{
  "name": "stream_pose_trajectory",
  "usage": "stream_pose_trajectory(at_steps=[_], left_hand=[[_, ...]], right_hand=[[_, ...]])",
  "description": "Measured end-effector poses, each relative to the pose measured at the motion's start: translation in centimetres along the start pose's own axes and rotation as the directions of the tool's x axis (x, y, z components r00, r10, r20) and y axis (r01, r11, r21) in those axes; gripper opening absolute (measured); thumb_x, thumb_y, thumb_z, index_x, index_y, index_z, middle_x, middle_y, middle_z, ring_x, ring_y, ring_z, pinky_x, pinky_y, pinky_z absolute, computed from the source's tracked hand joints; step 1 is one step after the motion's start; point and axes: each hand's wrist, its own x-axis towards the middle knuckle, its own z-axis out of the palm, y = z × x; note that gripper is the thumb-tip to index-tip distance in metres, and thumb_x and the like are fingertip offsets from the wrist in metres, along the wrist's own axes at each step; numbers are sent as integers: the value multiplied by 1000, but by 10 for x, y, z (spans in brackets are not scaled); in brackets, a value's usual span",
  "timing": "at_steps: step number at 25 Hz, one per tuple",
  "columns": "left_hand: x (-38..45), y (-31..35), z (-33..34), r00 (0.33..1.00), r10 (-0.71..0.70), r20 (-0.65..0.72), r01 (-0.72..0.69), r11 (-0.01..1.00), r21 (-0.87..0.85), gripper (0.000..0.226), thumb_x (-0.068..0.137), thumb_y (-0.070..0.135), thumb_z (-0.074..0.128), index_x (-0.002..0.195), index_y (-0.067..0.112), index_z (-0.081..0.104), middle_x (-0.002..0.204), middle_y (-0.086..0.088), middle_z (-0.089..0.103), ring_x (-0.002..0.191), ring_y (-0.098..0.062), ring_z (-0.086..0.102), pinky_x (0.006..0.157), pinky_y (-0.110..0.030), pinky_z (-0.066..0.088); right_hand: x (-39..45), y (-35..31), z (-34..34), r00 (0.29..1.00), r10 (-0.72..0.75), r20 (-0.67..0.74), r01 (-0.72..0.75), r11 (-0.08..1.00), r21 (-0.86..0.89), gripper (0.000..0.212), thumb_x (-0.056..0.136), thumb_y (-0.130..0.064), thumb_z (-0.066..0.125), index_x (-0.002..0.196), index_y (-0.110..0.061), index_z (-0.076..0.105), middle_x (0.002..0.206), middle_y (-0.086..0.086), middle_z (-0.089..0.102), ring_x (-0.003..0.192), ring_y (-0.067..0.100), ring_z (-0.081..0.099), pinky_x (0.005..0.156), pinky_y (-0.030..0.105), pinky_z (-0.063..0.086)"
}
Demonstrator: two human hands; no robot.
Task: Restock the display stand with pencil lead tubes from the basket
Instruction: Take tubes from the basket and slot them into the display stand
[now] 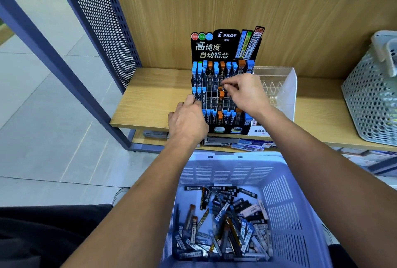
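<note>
Basket [279, 184] tubes [223, 224] lie jumbled; stand [225, 53] tubes [216, 70] upright.

We cannot tell what the right hand [245, 93] pinches at the display stand [223, 87]: its curled fingers cover the middle slots and whatever sits there. The left hand [189, 120] hides the stand's lower left corner, and its fingertips are out of sight. The print on the tubes in the basket [285, 199] is too small for us to read. The white perforated basket [369, 100] is cut off by the right edge.
</note>
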Motion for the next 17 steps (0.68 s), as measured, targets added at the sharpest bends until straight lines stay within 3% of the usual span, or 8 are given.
stream_pose_trajectory(at_steps=[4, 6, 8, 10, 11, 14, 17], left_hand=[[-3, -4, -5, 998, 13, 58, -10, 999, -38, 63, 87, 5, 64, 147, 12, 47, 142, 1, 43, 127, -26, 44, 104, -49, 44], [-10, -6, -3, 998, 29, 61, -24, 997, -79, 68, 88, 7, 66, 151, 11, 41, 154, 1, 36, 135, -27, 39, 107, -51, 43], [-28, -4, 4, 999, 35, -38, -40, 991, -127, 59, 90, 8, 65, 146, 9, 45, 150, -1, 36, 131, -28, 43, 104, -50, 46], [-55, 0, 20, 988, 56, -144, -77, 986, -146, 39, 91, 8, 61, 130, 9, 53, 130, -5, 45, 116, -29, 51, 94, -47, 49], [-69, 0, 29, 988, 77, -133, -94, 987, -134, 30, 92, 8, 59, 122, 10, 55, 123, -6, 47, 109, -29, 53, 88, -46, 50], [-101, -13, 66, 980, 77, 184, -70, 997, -44, 15, 95, 9, 55, 110, 10, 52, 117, -12, 56, 99, -33, 58, 78, -43, 48], [-122, -39, 103, 862, 40, 506, -81, 995, 58, 20, 95, 9, 56, 114, 6, 55, 119, -19, 61, 105, -36, 61, 81, -42, 50]], right_hand=[[-23, 0, -23, 985, 54, -161, -43, 997, 70, 23, 99, -11, 59, 117, -9, 73, 111, 8, 74, 98, 22, 69, 93, 32, 54], [-49, -2, -27, 975, 84, -208, -65, 993, 97, 23, 99, -10, 56, 115, -8, 73, 108, 5, 74, 83, 16, 67, 79, 24, 50], [-82, -3, -17, 982, 110, -157, -95, 990, 101, 22, 98, -12, 56, 110, -10, 74, 98, 1, 73, 64, 8, 58, 64, 24, 47], [-117, 4, 6, 990, 137, -21, -135, 989, 67, 20, 95, -14, 57, 102, -15, 75, 91, 0, 74, 65, 11, 61, 65, 30, 52], [-134, 9, 19, 986, 157, 61, -160, 986, 50, 18, 94, -15, 57, 99, -16, 75, 89, 1, 75, 69, 16, 64, 69, 34, 55], [-179, 30, 58, 900, 224, 374, -209, 975, -79, 17, 94, -14, 58, 100, -15, 74, 96, 5, 73, 88, 24, 67, 80, 35, 55], [-214, 49, 92, 709, 293, 642, -183, 955, -234, 23, 92, -14, 64, 115, -13, 67, 107, 7, 67, 102, 27, 65, 77, 32, 50]])
